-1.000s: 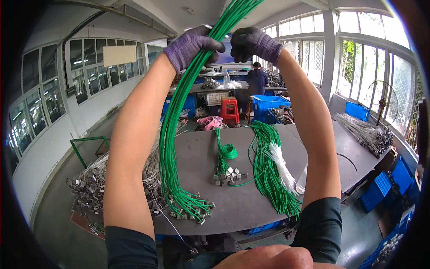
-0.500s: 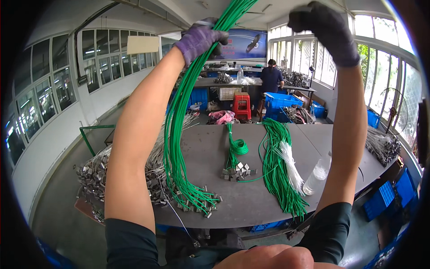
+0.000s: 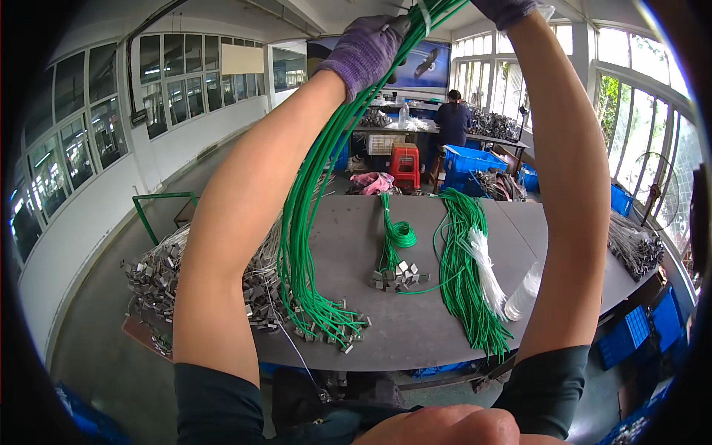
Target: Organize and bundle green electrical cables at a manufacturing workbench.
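Note:
My left hand (image 3: 368, 52), in a purple and dark work glove, is wrapped round a bundle of green cables (image 3: 297, 215) with small metal ends. It lifts the bundle's upper part high, while the metal ends (image 3: 345, 326) rest on the grey table (image 3: 356, 348). A pale band (image 3: 424, 16) crosses the cables just above this hand. My right hand (image 3: 508, 9), gloved alike, is raised at the top edge near the bundle's upper end; its fingers are cut off from view. Farther right lie a coiled green cable bundle (image 3: 400, 234) and a larger loose one (image 3: 467, 282).
White cable ties (image 3: 486, 274) and a clear plastic bottle (image 3: 523, 295) sit by the right forearm. Grey cables with metal ends (image 3: 156, 278) pile up at left. A red stool (image 3: 404, 165), blue crates (image 3: 467, 163) and a seated person (image 3: 452, 122) are beyond the table.
My left hand has moved right with the cables. My right hand has moved up and left, partly out of view. The pale band now shows on the bundle.

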Demonstrator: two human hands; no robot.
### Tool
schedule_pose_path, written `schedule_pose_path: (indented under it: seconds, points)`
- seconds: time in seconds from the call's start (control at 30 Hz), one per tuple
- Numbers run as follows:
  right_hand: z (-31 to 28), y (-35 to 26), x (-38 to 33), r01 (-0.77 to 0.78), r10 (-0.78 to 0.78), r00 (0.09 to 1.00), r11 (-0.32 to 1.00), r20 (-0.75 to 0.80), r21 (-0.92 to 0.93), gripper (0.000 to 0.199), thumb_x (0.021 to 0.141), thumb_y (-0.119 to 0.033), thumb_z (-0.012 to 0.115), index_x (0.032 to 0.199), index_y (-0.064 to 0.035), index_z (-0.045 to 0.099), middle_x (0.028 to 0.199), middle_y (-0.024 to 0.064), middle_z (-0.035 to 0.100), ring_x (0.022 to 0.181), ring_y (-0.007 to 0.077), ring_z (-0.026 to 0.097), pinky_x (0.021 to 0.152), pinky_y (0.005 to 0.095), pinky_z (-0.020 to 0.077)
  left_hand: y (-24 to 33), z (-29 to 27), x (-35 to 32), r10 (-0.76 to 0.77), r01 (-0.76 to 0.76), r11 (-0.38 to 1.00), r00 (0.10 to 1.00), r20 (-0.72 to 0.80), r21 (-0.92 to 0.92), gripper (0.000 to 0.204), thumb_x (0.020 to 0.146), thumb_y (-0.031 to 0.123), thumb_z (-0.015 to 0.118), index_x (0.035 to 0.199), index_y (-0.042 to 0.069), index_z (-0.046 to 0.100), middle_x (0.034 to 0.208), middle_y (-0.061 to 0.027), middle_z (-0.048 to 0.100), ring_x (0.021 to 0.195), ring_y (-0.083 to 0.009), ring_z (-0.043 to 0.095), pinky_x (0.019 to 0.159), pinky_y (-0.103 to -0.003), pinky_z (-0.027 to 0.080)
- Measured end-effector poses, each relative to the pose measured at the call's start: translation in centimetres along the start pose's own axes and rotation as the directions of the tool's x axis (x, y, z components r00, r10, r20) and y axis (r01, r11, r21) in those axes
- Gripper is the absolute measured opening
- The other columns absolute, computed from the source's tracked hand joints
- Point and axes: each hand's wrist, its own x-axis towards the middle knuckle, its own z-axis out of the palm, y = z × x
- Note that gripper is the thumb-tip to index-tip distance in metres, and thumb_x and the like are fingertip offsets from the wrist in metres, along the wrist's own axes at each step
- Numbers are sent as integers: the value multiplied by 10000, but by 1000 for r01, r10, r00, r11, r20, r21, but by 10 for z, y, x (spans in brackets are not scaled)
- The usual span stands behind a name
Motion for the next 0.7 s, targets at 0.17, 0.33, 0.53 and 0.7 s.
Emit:
schedule_pose_path:
  seconds: [0.17,0.33,0.53,0.7]
  points:
    - [6,14,-4,16,-13,999,995,30,-101,205,891,-162,520,944,24,590,908,130,655,819,211,651,672,290,529,-22,-6,10,204,-186,971,973,-110,153,359,917,345,508,1008,8,589,682,-86,618,519,-157,582,485,-299,505]
    - [3,23,-3,7,-6,1000,997,20,-78,214,890,-169,528,970,22,583,914,132,654,823,216,652,684,296,529,0,-2,1,319,-147,776,930,-181,614,283,886,307,533,940,37,600,697,-129,613,621,-240,602,597,-352,495]
    - [5,16,-1,-10,9,1000,998,8,67,225,889,-163,523,980,37,570,946,148,645,839,265,651,716,330,530,7,-8,-5,560,-220,539,815,-151,813,221,840,220,535,802,10,592,712,-213,589,667,-368,587,613,-438,467]
    - [-10,37,18,-300,-103,879,640,466,707,219,885,-156,530,976,38,575,943,147,646,837,261,652,719,329,531,10,-24,11,488,-243,448,873,-7,860,220,823,218,530,718,41,609,673,-202,589,623,-356,581,593,-417,462]
